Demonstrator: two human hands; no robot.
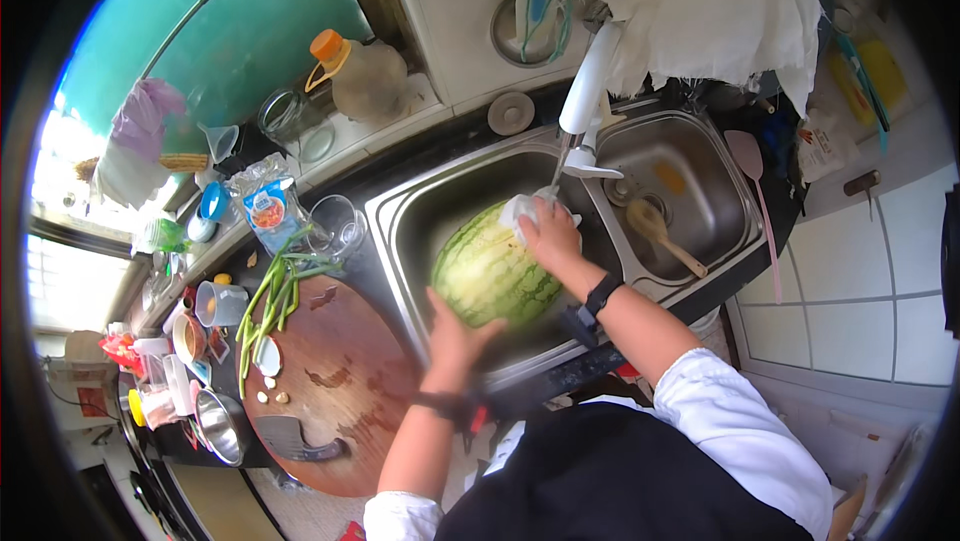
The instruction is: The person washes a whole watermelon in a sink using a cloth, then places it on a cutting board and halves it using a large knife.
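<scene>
A large green striped watermelon [487,271] lies in the left basin of a stainless-steel double sink [386,241]. My right hand [553,237] holds a wet white cloth [521,209] against its upper right end, under the water running from a white faucet [591,83]. At the melon's lower left side is my left hand [457,334], its fingers spread and slightly blurred, holding nothing. Whether its fingertips touch the rind, I cannot tell.
Left of the sink, a round wooden cutting board [352,376] bears a cleaver [289,437], green onions [281,286] and garlic cloves [271,391]. A brush [656,229] lies in the right basin. Near the sink's left corner stands a clear glass bowl [337,226].
</scene>
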